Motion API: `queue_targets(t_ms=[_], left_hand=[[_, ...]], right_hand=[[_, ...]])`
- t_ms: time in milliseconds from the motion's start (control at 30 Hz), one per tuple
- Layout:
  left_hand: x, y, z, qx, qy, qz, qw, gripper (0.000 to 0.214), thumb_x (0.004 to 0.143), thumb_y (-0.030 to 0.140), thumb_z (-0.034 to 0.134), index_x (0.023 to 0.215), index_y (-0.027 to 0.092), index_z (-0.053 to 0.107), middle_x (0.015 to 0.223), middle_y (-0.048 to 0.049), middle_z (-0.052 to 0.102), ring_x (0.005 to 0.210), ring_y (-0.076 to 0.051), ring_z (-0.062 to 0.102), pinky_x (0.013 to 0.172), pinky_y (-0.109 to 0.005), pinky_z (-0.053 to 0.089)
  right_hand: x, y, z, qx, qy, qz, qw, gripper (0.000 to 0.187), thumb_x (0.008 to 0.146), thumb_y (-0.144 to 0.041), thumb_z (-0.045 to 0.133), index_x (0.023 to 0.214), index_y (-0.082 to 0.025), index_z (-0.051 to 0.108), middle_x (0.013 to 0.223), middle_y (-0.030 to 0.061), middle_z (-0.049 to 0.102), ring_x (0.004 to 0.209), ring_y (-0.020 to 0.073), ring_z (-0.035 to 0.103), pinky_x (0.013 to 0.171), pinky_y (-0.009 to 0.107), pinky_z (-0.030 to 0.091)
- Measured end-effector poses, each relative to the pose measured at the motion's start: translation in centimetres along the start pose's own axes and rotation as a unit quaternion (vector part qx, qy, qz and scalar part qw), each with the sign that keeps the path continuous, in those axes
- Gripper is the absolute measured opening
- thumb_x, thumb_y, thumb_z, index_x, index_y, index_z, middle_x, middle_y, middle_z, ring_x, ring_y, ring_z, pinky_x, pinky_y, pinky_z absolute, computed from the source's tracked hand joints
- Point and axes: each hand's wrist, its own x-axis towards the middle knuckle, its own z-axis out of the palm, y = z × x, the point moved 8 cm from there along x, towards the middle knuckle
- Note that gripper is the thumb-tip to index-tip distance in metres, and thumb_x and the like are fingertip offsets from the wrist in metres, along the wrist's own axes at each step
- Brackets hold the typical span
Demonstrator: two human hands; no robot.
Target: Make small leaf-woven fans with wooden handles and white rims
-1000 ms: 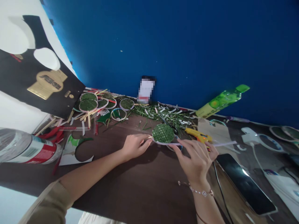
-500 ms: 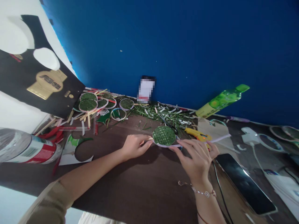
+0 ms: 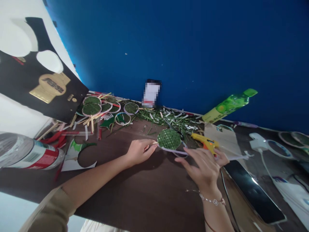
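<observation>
A small round fan with a woven green face and a pale purple edge is held above the table in front of me. My left hand pinches its light wooden stick on the left side. A pale purple strip runs along the fan's lower edge into my right hand. There the thumb stands apart from the index finger, whose tip touches the strip. The other fingers are partly curled around it, and the strip's loose end sticks out to the right.
Behind lie green and white cut strips, several finished round fans and a yellow glue gun. A black phone is at right, a green bottle leans on the blue wall, and a large clear bottle lies left.
My right thumb has come away from the fan's edge and the index finger. The right hand has shifted slightly right and down along the strip. My left hand keeps its pinch.
</observation>
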Motion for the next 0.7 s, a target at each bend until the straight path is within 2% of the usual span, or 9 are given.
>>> queue_targets(t_ms=[133, 300, 567, 700], left_hand=[[0.1, -0.3, -0.1, -0.005, 0.011, -0.016, 1.0, 0.03, 0.086, 0.037, 0.044, 0.092, 0.02, 0.068, 0.063, 0.0006, 0.064, 0.051, -0.007, 0.05, 0.051, -0.019, 0.03], [0.1, -0.4, -0.1, -0.016, 0.02, -0.013, 1.0, 0.029, 0.086, 0.036, 0.045, 0.093, 0.02, 0.068, 0.067, -0.0001, 0.066, 0.052, -0.007, 0.051, 0.052, -0.019, 0.031], [0.0, -0.4, -0.1, 0.004, 0.029, -0.003, 1.0, 0.03, 0.087, 0.038, 0.044, 0.091, 0.02, 0.068, 0.068, -0.0002, 0.067, 0.053, -0.007, 0.053, 0.052, -0.018, 0.032], [0.0, -0.2, -0.1, 0.015, 0.027, 0.013, 0.999, 0.029, 0.087, 0.036, 0.043, 0.093, 0.021, 0.067, 0.074, -0.0003, 0.069, 0.055, -0.007, 0.055, 0.055, -0.018, 0.035]], right_hand=[[0.1, -0.7, 0.2, -0.005, -0.007, -0.004, 1.0, 0.014, 0.07, -0.03, 0.071, 0.078, -0.021, 0.065, 0.065, -0.0012, 0.066, 0.063, 0.0129, 0.058, 0.073, 0.031, 0.035], [0.2, -0.8, 0.2, -0.013, 0.007, 0.003, 1.0, 0.01, 0.07, -0.026, 0.071, 0.074, -0.02, 0.065, 0.064, -0.0019, 0.065, 0.061, 0.0117, 0.057, 0.072, 0.03, 0.034], [0.1, -0.2, 0.1, 0.004, 0.01, 0.017, 1.0, 0.013, 0.069, -0.027, 0.072, 0.077, -0.021, 0.065, 0.067, -0.0012, 0.065, 0.065, 0.0128, 0.059, 0.072, 0.029, 0.036], [0.1, 0.3, 0.6, 0.015, -0.012, 0.026, 0.999, 0.026, 0.071, -0.032, 0.07, 0.094, -0.021, 0.064, 0.075, 0.0019, 0.067, 0.068, 0.015, 0.061, 0.076, 0.032, 0.037]])
